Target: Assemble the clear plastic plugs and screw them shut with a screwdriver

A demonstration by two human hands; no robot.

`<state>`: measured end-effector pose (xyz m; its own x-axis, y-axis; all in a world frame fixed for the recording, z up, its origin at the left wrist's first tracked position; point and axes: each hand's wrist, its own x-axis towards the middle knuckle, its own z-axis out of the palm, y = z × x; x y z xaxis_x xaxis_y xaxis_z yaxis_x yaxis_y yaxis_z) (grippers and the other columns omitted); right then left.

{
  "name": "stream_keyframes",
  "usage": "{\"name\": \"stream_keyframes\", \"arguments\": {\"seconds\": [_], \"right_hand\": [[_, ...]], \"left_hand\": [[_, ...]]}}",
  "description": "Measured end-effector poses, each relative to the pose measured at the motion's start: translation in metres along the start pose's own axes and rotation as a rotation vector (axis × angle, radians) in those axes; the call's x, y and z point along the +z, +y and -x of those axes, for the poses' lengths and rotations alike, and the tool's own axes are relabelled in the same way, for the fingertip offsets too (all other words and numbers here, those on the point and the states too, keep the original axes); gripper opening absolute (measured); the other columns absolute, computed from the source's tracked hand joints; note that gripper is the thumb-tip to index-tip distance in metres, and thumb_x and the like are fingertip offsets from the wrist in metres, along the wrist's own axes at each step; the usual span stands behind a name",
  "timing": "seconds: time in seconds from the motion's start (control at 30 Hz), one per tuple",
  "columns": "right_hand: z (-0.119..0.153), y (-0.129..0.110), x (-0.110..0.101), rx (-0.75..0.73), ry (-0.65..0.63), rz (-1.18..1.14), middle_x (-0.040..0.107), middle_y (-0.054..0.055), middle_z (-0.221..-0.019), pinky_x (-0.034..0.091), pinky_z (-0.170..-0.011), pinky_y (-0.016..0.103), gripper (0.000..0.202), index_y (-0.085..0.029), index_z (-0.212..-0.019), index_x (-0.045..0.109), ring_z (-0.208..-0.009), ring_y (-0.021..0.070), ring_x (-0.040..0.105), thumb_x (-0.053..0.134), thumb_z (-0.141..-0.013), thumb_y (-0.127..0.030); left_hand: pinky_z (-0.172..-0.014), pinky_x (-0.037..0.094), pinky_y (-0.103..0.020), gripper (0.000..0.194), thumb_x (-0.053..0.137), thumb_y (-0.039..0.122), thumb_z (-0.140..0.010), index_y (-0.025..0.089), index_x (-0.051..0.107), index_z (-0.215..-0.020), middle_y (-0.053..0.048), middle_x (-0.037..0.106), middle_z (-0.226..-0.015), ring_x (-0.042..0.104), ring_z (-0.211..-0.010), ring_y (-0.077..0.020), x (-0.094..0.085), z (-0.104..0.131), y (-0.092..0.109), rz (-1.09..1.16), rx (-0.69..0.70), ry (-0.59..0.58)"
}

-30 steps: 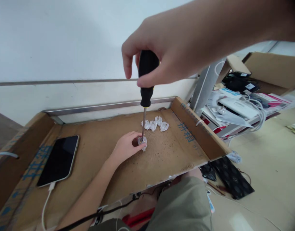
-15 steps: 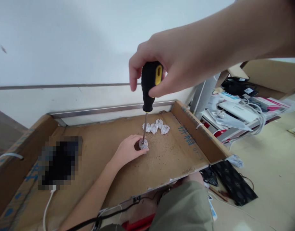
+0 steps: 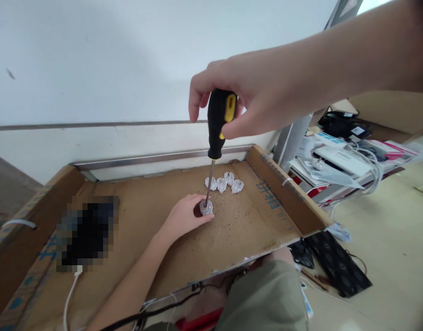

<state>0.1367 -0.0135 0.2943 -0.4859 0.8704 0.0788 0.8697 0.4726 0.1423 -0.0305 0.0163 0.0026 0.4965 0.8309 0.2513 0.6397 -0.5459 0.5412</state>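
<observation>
Our left hand (image 3: pixel 184 214) pinches a small clear plastic piece (image 3: pixel 207 210) between thumb and fingers on a brown cardboard tray (image 3: pixel 183 262), while our right hand (image 3: pixel 245 85), apart from the left and higher up, is wrapped around the black-and-yellow handle of a screwdriver (image 3: pixel 216 126), whose shaft runs down, slightly tilted, to the top of that piece. Just beyond it we see four similar clear pieces (image 3: pixel 221 185) grouped close together, then a metal rail (image 3: pixel 156 159) and a white wall (image 3: pixel 94 59).
</observation>
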Motion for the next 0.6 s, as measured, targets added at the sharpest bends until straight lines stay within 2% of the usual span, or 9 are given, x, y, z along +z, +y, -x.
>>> {"name": "stream_keyframes", "arguments": {"seconds": [0.03, 0.13, 0.23, 0.3, 0.37, 0.4, 0.47, 0.53, 0.6], "right_hand": [[0.000, 0.001, -0.001, 0.012, -0.014, 0.005, 0.059, -0.010, -0.090, 0.036, -0.054, 0.028, 0.031, -0.041, -0.101, 0.055, -0.062, 0.0113, 0.050, 0.062, -0.076, -0.023], [-0.001, 0.004, -0.003, -0.003, -0.005, 0.057, 0.061, -0.008, -0.086, 0.036, -0.055, 0.030, 0.021, -0.039, -0.096, 0.059, -0.062, 0.0130, 0.051, 0.064, -0.076, -0.034], [-0.002, 0.008, -0.001, -0.021, 0.002, 0.034, 0.059, -0.006, -0.087, 0.035, -0.053, 0.028, 0.033, -0.039, -0.098, 0.058, -0.061, 0.0121, 0.050, 0.066, -0.070, -0.023], [-0.005, 0.010, 0.006, -0.048, 0.015, -0.059, 0.057, -0.006, -0.084, 0.035, -0.052, 0.027, 0.033, -0.035, -0.098, 0.056, -0.060, 0.0116, 0.048, 0.068, -0.068, -0.029], [-0.011, 0.010, 0.016, -0.162, 0.140, -0.175, 0.056, -0.005, -0.081, 0.037, -0.056, 0.027, 0.018, -0.027, -0.087, 0.054, -0.065, 0.0111, 0.048, 0.063, -0.074, -0.036], [-0.014, 0.009, 0.021, -0.227, 0.227, -0.222, 0.055, -0.003, -0.083, 0.038, -0.061, 0.026, 0.011, -0.023, -0.079, 0.052, -0.070, 0.0106, 0.048, 0.057, -0.078, -0.033], [-0.020, 0.006, 0.030, -0.293, 0.381, -0.271, 0.053, 0.000, -0.090, 0.038, -0.070, 0.023, 0.005, -0.020, -0.075, 0.045, -0.081, 0.0104, 0.047, 0.050, -0.077, -0.020], [-0.023, 0.002, 0.035, -0.354, 0.410, -0.289, 0.052, 0.001, -0.095, 0.037, -0.070, 0.022, 0.015, -0.021, -0.084, 0.042, -0.084, 0.0102, 0.047, 0.048, -0.073, -0.014], [-0.023, -0.003, 0.035, -0.406, 0.362, -0.280, 0.051, 0.000, -0.096, 0.036, -0.066, 0.023, 0.026, -0.022, -0.095, 0.040, -0.079, 0.0104, 0.047, 0.049, -0.072, -0.016]], "left_hand": [[-0.086, 0.045, -0.036, 0.040, 0.066, 0.044, -0.075, 0.025, 0.059, -0.110, -0.002, 0.064, -0.102, 0.059, -0.094, -0.0213, 0.000, 0.000, 0.000, -0.004, 0.000, 0.001], [-0.086, 0.045, -0.036, 0.039, 0.065, 0.043, -0.075, 0.024, 0.059, -0.109, -0.003, 0.065, -0.103, 0.059, -0.095, -0.0220, 0.000, -0.001, 0.000, -0.012, -0.001, 0.005], [-0.086, 0.046, -0.037, 0.040, 0.065, 0.044, -0.074, 0.024, 0.060, -0.108, -0.004, 0.064, -0.104, 0.059, -0.096, -0.0227, 0.000, -0.001, 0.000, -0.008, -0.004, 0.005], [-0.086, 0.046, -0.037, 0.039, 0.065, 0.044, -0.075, 0.024, 0.060, -0.108, -0.003, 0.064, -0.103, 0.059, -0.096, -0.0225, 0.000, 0.000, 0.000, -0.005, -0.006, 0.007], [-0.085, 0.046, -0.037, 0.039, 0.065, 0.043, -0.075, 0.025, 0.060, -0.108, -0.003, 0.064, -0.102, 0.059, -0.094, -0.0222, 0.001, 0.000, 0.000, -0.001, -0.009, 0.010], [-0.085, 0.046, -0.037, 0.039, 0.065, 0.043, -0.075, 0.025, 0.060, -0.109, -0.003, 0.065, -0.101, 0.059, -0.094, -0.0221, 0.001, 0.000, 0.000, 0.001, -0.011, 0.013], [-0.084, 0.046, -0.036, 0.038, 0.065, 0.043, -0.075, 0.025, 0.060, -0.108, -0.003, 0.065, -0.100, 0.060, -0.092, -0.0221, 0.001, 0.000, 0.000, 0.005, -0.012, 0.017], [-0.083, 0.047, -0.036, 0.038, 0.065, 0.043, -0.075, 0.024, 0.061, -0.107, -0.003, 0.065, -0.098, 0.060, -0.091, -0.0221, 0.000, 0.000, 0.001, 0.005, -0.015, 0.017], [-0.083, 0.047, -0.036, 0.038, 0.066, 0.042, -0.075, 0.024, 0.060, -0.108, -0.003, 0.065, -0.097, 0.061, -0.090, -0.0221, -0.001, 0.000, 0.003, 0.002, -0.021, 0.011]]}}
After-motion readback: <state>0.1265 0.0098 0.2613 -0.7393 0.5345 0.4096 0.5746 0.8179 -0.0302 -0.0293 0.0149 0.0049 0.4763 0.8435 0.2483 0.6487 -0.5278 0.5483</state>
